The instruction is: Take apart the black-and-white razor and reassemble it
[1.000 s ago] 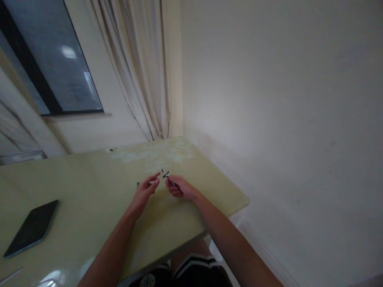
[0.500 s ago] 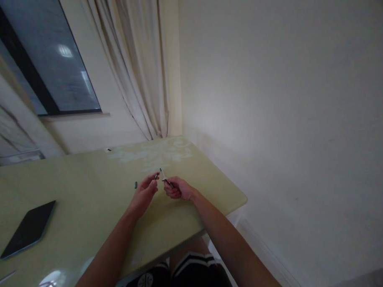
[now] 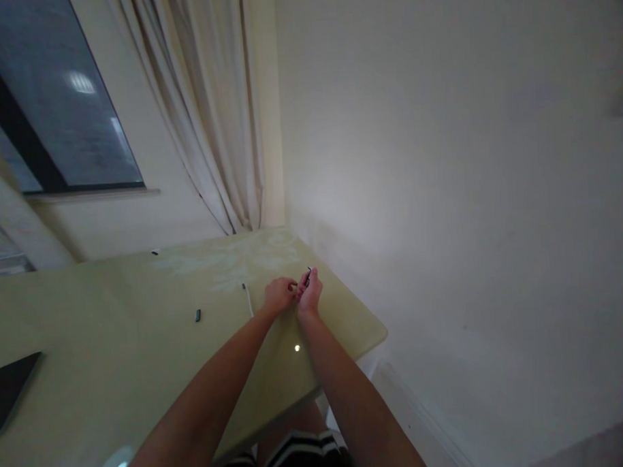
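My right hand is closed around a small, slim dark object with a thin bent end pointing up past the fingers. Its exact kind is too small to make out. My left hand is turned back-up beside it, its fingers curled and meeting the right hand's fingers. Whatever those left fingers pinch is hidden. Left of the left wrist, a thin white strip with a dark tip lies on the table, partly behind the forearm. Further left lies a small dark rectangular piece.
The pale green table runs up to the wall on the right. A dark flat tablet-like slab lies at the left edge of view. Near the far edge sits another small dark piece. Behind hang curtains beside a window.
Both hands have moved right and come together; before, they were slightly apart, the left pinching a small dark item. The view has shifted right. The right hand has tilted its object more upright.
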`<action>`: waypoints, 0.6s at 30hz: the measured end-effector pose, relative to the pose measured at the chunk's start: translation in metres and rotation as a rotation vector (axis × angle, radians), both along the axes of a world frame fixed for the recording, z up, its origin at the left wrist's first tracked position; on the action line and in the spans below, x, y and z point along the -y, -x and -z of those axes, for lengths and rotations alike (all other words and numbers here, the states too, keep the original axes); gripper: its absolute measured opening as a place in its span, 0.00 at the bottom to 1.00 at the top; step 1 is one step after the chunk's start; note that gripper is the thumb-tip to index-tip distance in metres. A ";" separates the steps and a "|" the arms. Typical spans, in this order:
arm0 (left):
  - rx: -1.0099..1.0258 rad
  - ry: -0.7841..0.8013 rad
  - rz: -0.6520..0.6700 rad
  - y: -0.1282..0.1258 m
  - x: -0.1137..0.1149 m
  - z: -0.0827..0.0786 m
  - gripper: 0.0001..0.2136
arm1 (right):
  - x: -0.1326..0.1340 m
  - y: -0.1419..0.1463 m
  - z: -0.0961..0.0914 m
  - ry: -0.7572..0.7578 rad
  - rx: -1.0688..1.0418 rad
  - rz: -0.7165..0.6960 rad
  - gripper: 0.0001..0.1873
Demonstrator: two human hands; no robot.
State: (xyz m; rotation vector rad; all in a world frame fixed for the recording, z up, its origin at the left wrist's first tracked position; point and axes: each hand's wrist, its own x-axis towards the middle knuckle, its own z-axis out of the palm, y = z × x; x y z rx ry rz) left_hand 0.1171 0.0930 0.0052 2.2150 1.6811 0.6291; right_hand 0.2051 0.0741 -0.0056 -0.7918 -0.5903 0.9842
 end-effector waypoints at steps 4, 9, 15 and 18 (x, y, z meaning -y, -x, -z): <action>-0.004 0.033 -0.011 -0.008 -0.006 0.010 0.10 | -0.003 0.000 0.004 -0.006 0.042 0.055 0.29; 0.019 -0.045 0.008 0.011 0.008 0.007 0.13 | -0.002 -0.003 0.002 0.016 0.019 0.039 0.29; 0.030 -0.133 -0.073 0.135 0.035 0.002 0.18 | 0.007 0.005 -0.006 0.022 0.044 -0.142 0.29; -0.059 -0.126 -0.318 0.211 0.052 0.010 0.25 | 0.012 0.019 -0.006 0.010 0.084 -0.308 0.29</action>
